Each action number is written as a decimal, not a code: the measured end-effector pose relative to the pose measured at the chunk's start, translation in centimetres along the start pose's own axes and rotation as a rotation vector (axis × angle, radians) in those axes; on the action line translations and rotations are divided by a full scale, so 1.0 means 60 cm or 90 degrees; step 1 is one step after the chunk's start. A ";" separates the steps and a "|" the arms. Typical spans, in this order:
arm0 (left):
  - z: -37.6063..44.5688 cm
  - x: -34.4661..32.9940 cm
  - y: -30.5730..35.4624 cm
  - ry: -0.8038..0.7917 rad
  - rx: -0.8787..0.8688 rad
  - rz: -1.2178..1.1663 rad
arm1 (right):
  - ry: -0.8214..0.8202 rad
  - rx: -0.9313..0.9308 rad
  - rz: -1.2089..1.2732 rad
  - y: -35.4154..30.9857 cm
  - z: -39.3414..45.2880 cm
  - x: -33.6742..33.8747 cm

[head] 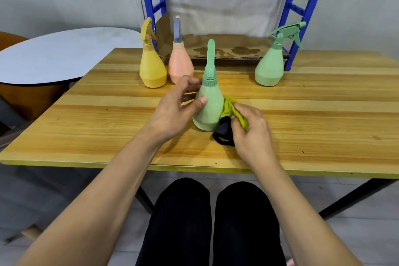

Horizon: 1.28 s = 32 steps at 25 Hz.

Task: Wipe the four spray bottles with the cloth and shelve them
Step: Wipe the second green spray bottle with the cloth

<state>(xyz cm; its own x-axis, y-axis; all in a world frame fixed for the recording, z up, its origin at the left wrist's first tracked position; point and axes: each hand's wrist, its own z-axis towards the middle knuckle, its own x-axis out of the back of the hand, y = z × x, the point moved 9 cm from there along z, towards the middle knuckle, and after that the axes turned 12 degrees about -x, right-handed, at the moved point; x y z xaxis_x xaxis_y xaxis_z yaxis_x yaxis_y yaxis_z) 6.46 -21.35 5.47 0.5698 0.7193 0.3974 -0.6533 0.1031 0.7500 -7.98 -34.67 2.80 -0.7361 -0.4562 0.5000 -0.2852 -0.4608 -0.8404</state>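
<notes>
Wooden table (pixel 323 101) planks fill the scene, with a blue rack (pixel 306 6) and a stained sheet of cardboard (pixel 226 47) at the far edge and a round grey table (pixel 54 54) off to the left. At the centre a person steadies a green bottle (pixel 209 103) standing upright on the wood: the left hand (pixel 174 110) curls round its upper body just below the collar, thumb on the near face. The right hand (pixel 252 134) bunches a yellow-and-black cloth (pixel 228 119) in its fingers and presses it against the bottle's lower right flank. Three more wait behind: a yellow bottle (pixel 152 67) and a pink bottle (pixel 180 65) touching or nearly so at far left, and a second green bottle (pixel 269 67) well apart at far right, its trigger pointing right. None is on the rack yet, so the wiping looks to be at its first bottle. The plastic looks smooth, stiff and light, and it cannot be told whether any liquid is inside. The narrow neck under the collar seems the surest hold, since the wide sloping body could slip or turn under the soft cloth, and the tall spray head makes the bottle prone to tipping.
</notes>
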 end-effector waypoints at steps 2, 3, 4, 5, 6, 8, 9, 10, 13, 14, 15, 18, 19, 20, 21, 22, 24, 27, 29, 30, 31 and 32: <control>-0.002 -0.003 0.001 0.000 -0.003 0.003 | 0.002 0.005 0.004 -0.008 0.007 0.007; -0.003 -0.005 0.002 -0.003 -0.010 0.004 | 0.009 0.025 0.021 -0.027 0.011 0.012; -0.002 -0.007 0.003 -0.005 -0.017 0.007 | 0.017 0.047 0.042 -0.050 0.014 0.014; -0.003 -0.007 0.003 -0.006 -0.017 0.007 | 0.028 0.061 0.060 -0.068 0.014 0.012; -0.003 -0.007 0.002 -0.008 -0.013 0.007 | 0.046 0.066 0.071 -0.079 0.010 0.011; -0.002 -0.006 0.003 -0.006 -0.016 0.003 | 0.086 0.056 0.055 -0.073 -0.001 0.006; -0.001 -0.005 0.004 -0.003 -0.018 -0.001 | 0.089 0.037 0.022 -0.058 -0.005 0.003; -0.002 -0.005 0.005 0.000 -0.016 -0.004 | 0.078 0.011 -0.019 -0.040 -0.006 0.000; -0.006 -0.012 0.004 0.028 -0.003 -0.028 | 0.039 -0.028 -0.092 -0.002 -0.004 -0.003; -0.010 -0.014 0.002 0.049 0.002 -0.040 | 0.037 -0.019 -0.094 -0.002 -0.006 -0.003; -0.014 -0.014 -0.001 0.072 0.002 -0.045 | 0.036 -0.009 -0.092 -0.004 -0.007 -0.002; -0.026 -0.014 -0.012 0.108 0.019 0.005 | 0.009 -0.009 -0.076 -0.004 -0.008 -0.006; -0.028 -0.016 -0.014 0.109 0.029 0.044 | 0.002 -0.010 -0.068 0.000 -0.008 -0.006; -0.029 -0.015 -0.014 0.113 0.038 0.089 | 0.001 -0.004 -0.060 0.002 -0.007 -0.006; -0.029 -0.013 -0.012 0.124 0.045 0.126 | 0.006 0.008 -0.053 0.003 -0.005 -0.007; -0.027 -0.010 -0.008 0.148 0.048 0.150 | 0.012 0.019 -0.048 0.004 -0.003 -0.008; -0.022 -0.010 0.001 0.211 0.050 0.157 | 0.023 0.037 -0.051 0.006 -0.003 -0.010; -0.018 -0.025 0.000 0.254 0.088 0.106 | 0.018 0.030 -0.056 0.010 -0.006 -0.013; -0.025 -0.037 -0.015 0.213 0.090 0.054 | 0.023 0.031 -0.053 0.011 -0.007 -0.012; -0.030 -0.039 -0.023 0.178 0.085 0.023 | 0.028 0.035 -0.050 0.011 -0.006 -0.010; -0.033 -0.039 -0.031 0.138 0.084 0.001 | 0.032 0.038 -0.044 0.011 -0.005 -0.009; -0.035 -0.035 -0.036 0.101 0.081 0.001 | 0.035 0.038 -0.035 0.010 -0.005 -0.008</control>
<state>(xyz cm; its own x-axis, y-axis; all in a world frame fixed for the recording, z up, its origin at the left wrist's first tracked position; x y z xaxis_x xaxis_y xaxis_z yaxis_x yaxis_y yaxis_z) 5.62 -21.66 1.93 0.4774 0.8192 0.3179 -0.5797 0.0217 0.8146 -7.97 -34.50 2.00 -0.7531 -0.3876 0.5316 -0.2908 -0.5288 -0.7974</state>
